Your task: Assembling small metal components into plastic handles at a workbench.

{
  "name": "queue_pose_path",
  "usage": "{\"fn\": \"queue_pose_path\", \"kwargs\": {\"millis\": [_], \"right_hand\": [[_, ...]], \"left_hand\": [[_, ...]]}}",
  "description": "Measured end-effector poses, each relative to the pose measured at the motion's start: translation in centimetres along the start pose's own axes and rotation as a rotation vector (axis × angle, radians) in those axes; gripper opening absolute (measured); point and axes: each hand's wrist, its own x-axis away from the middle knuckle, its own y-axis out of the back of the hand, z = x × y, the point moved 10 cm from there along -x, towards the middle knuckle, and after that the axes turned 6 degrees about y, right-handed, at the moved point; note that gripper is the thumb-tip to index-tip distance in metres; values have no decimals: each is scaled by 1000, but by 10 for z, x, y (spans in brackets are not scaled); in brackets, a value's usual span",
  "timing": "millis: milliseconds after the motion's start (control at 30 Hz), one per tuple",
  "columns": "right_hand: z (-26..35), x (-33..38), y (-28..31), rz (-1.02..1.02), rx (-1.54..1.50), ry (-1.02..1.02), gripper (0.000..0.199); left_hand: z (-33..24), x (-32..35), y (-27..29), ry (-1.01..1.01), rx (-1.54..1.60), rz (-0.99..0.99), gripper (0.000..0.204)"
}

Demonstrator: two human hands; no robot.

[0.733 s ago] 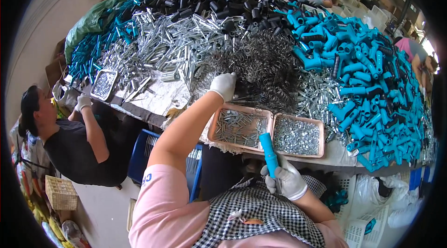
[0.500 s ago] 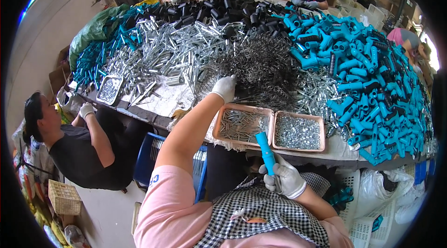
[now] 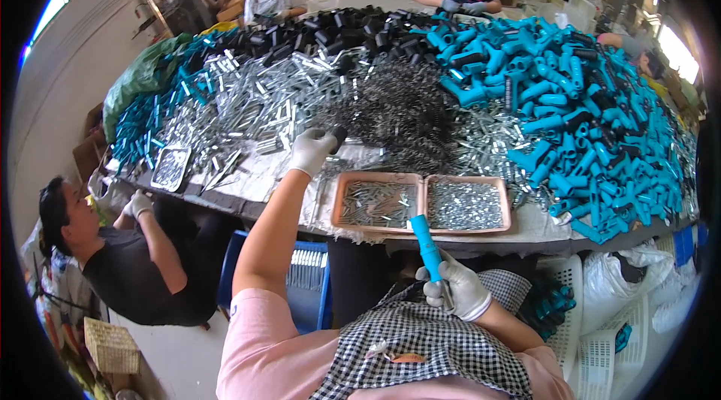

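Just on the near side of the pin tray (image 3: pixel 337 203), toward the person's body, a teal tube (image 3: pixel 425 244) stands tilted in the gloved right hand (image 3: pixel 461 291), the fingers wrapped round its lower end, where a bit of metal shows beneath. Beyond the tray's far left corner, the gloved left hand (image 3: pixel 312 152) reaches over the table, its fingertips closed about a dark, rounded piece (image 3: pixel 339 137); I can't make out exactly what that is. A second tray (image 3: pixel 506 203), full of small shiny bits, sits right beside the pin tray. Behind the pin tray rises a tangle of springs (image 3: pixel 402 103), with silver tubes (image 3: pixel 263 92) off to its left rear and black sleeves (image 3: pixel 330 33) farthest back. Well to its right spreads a heap of teal handles (image 3: pixel 556 99). Below it on the left is a blue crate (image 3: pixel 231 261), and farther left sits a co-worker (image 3: pixel 139 261) in black.
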Motion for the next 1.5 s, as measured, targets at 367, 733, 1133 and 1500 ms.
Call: {"fn": "queue_pose_path", "kwargs": {"millis": [367, 733, 1133, 1500], "right_hand": [[-21, -12, -20, 92, 67, -150, 70], [-20, 1, -4, 7, 81, -153, 73], [-25, -9, -2, 49, -35, -147, 62], [-39, -25, 22, -131, 60, -187, 43]], "left_hand": [[-1, 149, -86, 167, 1581, 709, 40], [-21, 177, -125, 166, 1330, 804, 56], [-32, 209, -118, -57, 441, 692, 45], [-64, 256, -154, 310, 1251, 879, 48]]}}
